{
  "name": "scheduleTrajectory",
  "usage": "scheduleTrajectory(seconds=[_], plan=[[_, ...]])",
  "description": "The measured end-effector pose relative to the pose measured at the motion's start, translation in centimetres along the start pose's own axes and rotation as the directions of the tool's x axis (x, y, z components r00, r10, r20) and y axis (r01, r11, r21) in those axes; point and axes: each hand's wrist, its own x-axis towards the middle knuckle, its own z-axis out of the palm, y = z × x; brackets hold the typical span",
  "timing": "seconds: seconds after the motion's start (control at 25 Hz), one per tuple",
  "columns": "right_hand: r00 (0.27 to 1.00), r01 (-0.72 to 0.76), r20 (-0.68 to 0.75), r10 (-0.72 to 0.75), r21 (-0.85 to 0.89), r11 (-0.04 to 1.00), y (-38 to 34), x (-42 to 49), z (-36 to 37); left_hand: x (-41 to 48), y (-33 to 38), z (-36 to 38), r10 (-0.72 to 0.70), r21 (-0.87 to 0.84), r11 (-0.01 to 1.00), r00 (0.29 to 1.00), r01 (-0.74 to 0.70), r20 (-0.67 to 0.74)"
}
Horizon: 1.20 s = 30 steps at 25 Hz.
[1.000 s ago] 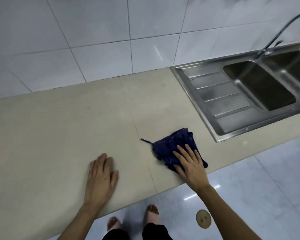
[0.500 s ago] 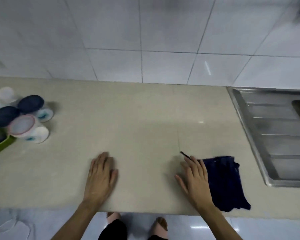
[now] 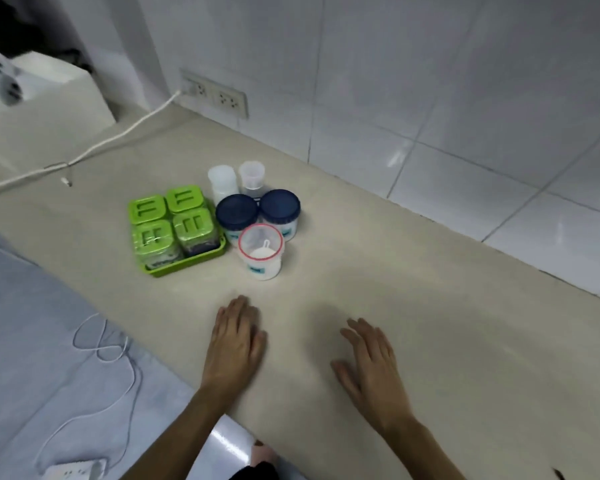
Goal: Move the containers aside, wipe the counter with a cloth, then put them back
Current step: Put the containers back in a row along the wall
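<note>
A green tray [image 3: 201, 259] holds several green-lidded boxes [image 3: 168, 220] on the beige counter [image 3: 413, 306]. Beside it to the right stand two blue-lidded jars [image 3: 237, 211] [image 3: 280, 206], a clear jar with a red rim [image 3: 261, 249] and two translucent cups [image 3: 222, 180] [image 3: 252, 174] behind them. My left hand [image 3: 237, 341] lies flat on the counter, fingers apart, a short way in front of the red-rimmed jar. My right hand [image 3: 373, 363] hovers open over the counter to the right, holding nothing. The cloth is out of view.
A white appliance [image 3: 45, 95] stands at the far left with a white cable [image 3: 118, 133] running to wall sockets [image 3: 215, 95]. A tiled wall borders the counter at the back. On the floor lie a white cord and a power strip [image 3: 75, 471].
The view has swung left from the sink to the containers. My right hand has let go of the dark blue cloth and moved left, now empty. My left hand stays flat on the counter.
</note>
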Motion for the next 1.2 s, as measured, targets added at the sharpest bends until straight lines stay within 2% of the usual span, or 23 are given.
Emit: scheduleTrajectory(seconds=[0.16, 0.28, 0.44, 0.6, 0.72, 0.84, 0.92, 1.04, 1.2], plan=[[0.999, -0.034, 0.036, 0.029, 0.157, 0.987, -6.8, 10.4, 2.1, 0.7, -2.0, 0.4, -0.036, -0.084, 0.996, 0.998, 0.032, -0.055], [0.991, -0.135, 0.052, 0.125, 0.288, 0.948, -10.0, 16.5, 4.3, 0.7, -2.6, 0.8, -0.072, -0.164, 0.985, 0.992, 0.054, -0.102], [0.981, -0.177, -0.01, 0.196, 0.384, 0.906, -10.4, 19.6, 7.0, 0.8, -2.9, 1.4, -0.051, -0.186, 0.982, 0.994, 0.032, -0.099], [0.953, -0.225, -0.084, 0.292, 0.452, 0.864, -9.4, 19.8, 6.8, 0.6, -3.3, 1.4, -0.02, -0.217, 0.976, 0.994, -0.004, -0.106], [0.929, -0.255, -0.113, 0.353, 0.496, 0.83, -6.0, 17.0, 4.0, 0.5, -1.8, 1.5, 0.062, -0.243, 0.966, 0.99, -0.092, -0.13], [0.892, -0.302, -0.158, 0.424, 0.49, 0.818, -0.9, 12.6, 0.3, 1.6, 2.9, 2.9, 0.245, -0.191, 0.946, 0.963, -0.262, -0.11], [0.812, -0.392, -0.217, 0.542, 0.485, 0.781, 3.6, 9.2, -2.8, 2.9, 8.0, 4.6, 0.403, -0.166, 0.899, 0.914, -0.406, -0.055], [0.672, -0.512, -0.287, 0.683, 0.486, 0.708, 10.8, 4.3, -7.5, 4.4, 15.9, 7.2, 0.547, -0.133, 0.831, 0.837, -0.54, 0.021], [0.602, -0.556, -0.371, 0.707, 0.44, 0.705, 19.2, 0.4, -12.9, 4.7, 22.9, 10.6, 0.599, -0.081, 0.801, 0.794, -0.594, 0.106]])
